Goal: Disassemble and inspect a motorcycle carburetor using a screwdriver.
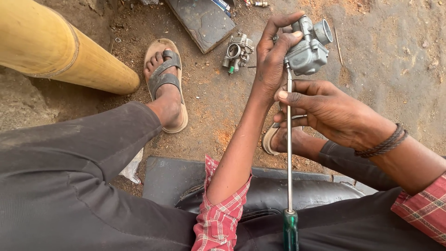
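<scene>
The left hand [272,56] is gripping a grey carburettor [307,49], fingers wrapped around it. The right hand [325,109] is pinching a long screwdriver [289,153] shaft. A second carburettor [237,52] is lying on the dirt ground [390,60] farther off.

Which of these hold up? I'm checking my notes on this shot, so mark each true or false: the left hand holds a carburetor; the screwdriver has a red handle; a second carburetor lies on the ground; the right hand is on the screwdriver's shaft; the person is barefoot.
1. The left hand holds a carburetor. True.
2. The screwdriver has a red handle. False: the handle is green.
3. A second carburetor lies on the ground. True, on the dirt beside a dark slab.
4. The right hand is on the screwdriver's shaft. True: its fingers pinch the metal shaft just below the carburetor.
5. The person is barefoot. False: a sandal is on the foot in view.
</scene>
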